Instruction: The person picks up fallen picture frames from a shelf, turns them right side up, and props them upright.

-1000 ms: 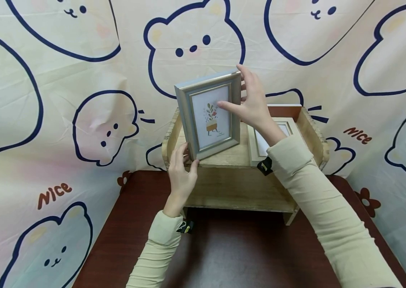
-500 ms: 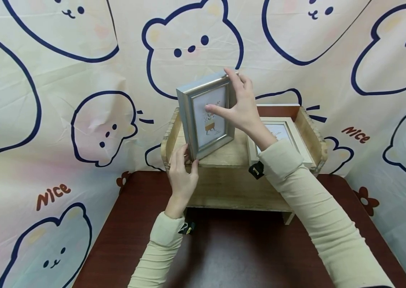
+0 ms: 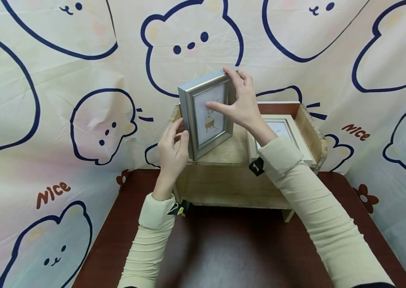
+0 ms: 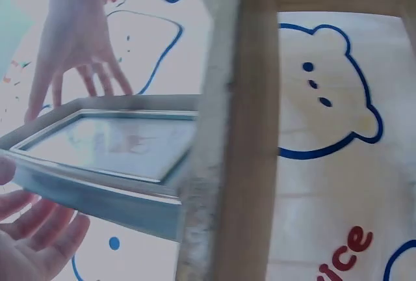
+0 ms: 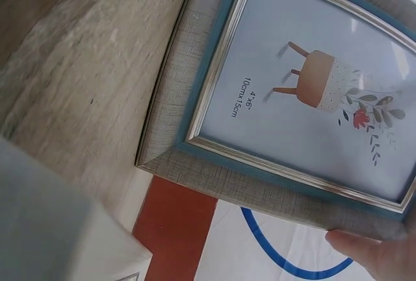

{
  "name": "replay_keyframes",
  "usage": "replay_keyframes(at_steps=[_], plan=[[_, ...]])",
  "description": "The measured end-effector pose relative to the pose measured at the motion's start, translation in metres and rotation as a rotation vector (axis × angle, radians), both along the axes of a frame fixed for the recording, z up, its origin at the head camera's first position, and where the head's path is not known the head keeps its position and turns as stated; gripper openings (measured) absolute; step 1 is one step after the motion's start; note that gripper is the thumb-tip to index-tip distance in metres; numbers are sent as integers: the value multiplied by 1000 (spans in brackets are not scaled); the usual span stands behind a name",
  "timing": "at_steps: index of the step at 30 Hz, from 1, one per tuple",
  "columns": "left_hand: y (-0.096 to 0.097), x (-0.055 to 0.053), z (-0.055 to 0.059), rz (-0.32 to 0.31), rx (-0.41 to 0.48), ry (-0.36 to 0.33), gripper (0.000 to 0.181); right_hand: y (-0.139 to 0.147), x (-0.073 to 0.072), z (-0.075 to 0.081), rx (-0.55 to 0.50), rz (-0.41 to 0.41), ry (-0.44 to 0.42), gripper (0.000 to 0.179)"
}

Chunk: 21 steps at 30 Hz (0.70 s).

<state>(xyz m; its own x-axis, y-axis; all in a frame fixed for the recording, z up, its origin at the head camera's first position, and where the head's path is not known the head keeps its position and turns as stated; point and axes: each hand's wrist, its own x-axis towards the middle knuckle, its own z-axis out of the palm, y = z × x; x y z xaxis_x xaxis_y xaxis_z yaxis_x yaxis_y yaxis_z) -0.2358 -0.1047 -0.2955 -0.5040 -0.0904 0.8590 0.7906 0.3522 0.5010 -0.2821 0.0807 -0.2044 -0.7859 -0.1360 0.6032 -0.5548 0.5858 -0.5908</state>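
Note:
In the head view, a silver-blue picture frame [image 3: 193, 120] with a potted-plant print stands upright, turned to the right, at the left of the wooden shelf's top board [image 3: 240, 154]. My right hand [image 3: 242, 105] grips its upper right part, fingers over the top and right edges, thumb across the front. My left hand [image 3: 173, 150] is beside the frame's lower left side, thumb raised. The left wrist view has its fingers [image 4: 55, 229] relaxed right at the frame's side wall. The close print [image 5: 318, 92] in the right wrist view reads 4"x6", 10cmx15cm.
A cream picture frame [image 3: 289, 132] lies flat on the shelf's right half, partly behind my right forearm. Raised wooden sides [image 3: 312, 136] bound the top board. The shelf stands on a dark red table [image 3: 231, 248], before a cartoon-printed cloth [image 3: 98, 72].
The silver-blue frame has turned slightly, its right side drawn leftward with my right hand. My left hand has let go of the lower left corner and shifted left and up along the side.

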Motion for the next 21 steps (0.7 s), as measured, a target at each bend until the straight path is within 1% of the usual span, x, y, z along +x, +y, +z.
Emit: replay_keyframes(at_steps=[3,7,11,13,18,21], plan=[[-1,-1,5,-20,12,-42,26,1,-1,1,-13,17,-14,86],[1,-2,3,-41,33,-52,25,1,-4,1,-39,57,-46,85],[3,-3,2,-40,38,-44,25,1,-9,1,-66,108,-81,84],[4,-3,2,-29,41,-35,25,1,-11,1,-78,138,-100,83],[9,-1,1,2,37,22,25,2,-17,3,-94,216,-142,81],[13,1,1,-17,44,33,26,3,-19,4,-97,252,-158,78]])
